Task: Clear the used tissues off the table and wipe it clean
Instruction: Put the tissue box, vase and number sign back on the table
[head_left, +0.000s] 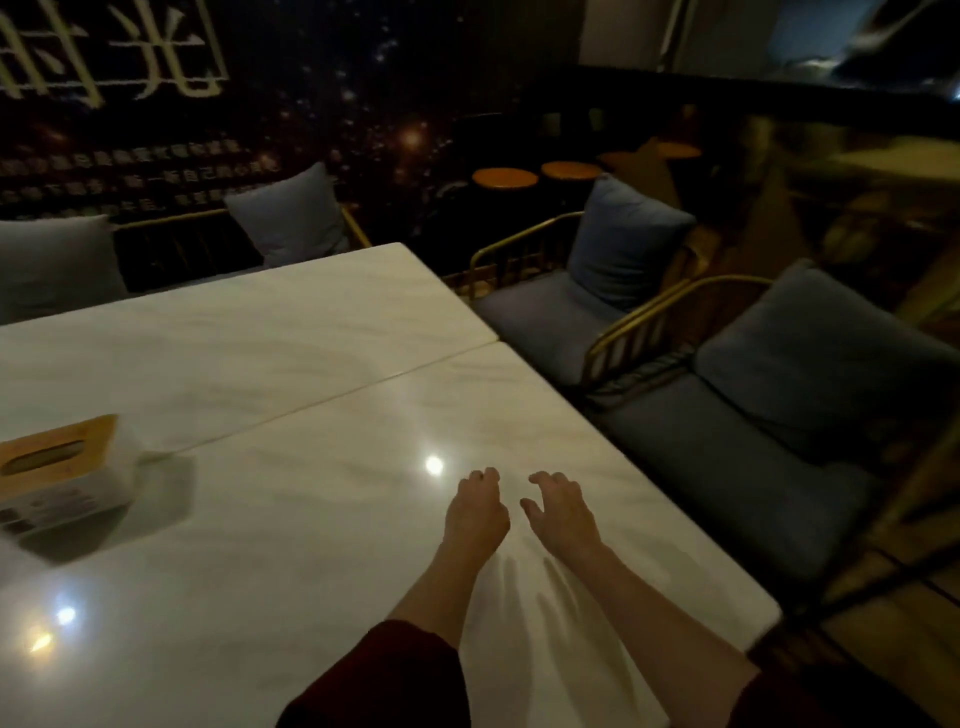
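Surface (311, 519) spreads out below and ahead of both hands, taking up the left and middle of the view. The left hand (475, 514) and right hand (563, 514) sit side by side over its near right part, just apart from each other, palms down. Both are released: the fingers curl loosely and grasp nothing. Whether the fingertips touch the top or hover just above it is hard to tell, though soft shadows lie under the forearms. The top is white with faint grey marbling and a glossy finish, and it is made of two slabs that meet along a thin seam (332, 400) running diagonally from the right edge toward the left. A bright glare (434, 465) shines just beyond the left hand, and two more glints show near the lower left. A box (62, 467) with a wooden slotted lid and a clear body stands on the near slab, well apart from the hands, cut off by the left edge; what fills its slot is too dim to make out. A dark red sleeve (384, 680) covers the left arm at the bottom. Cushioned chairs (753, 441) stand just beside the right edge. The room behind is dark, and the writing on the wall (130, 182) is blurred.
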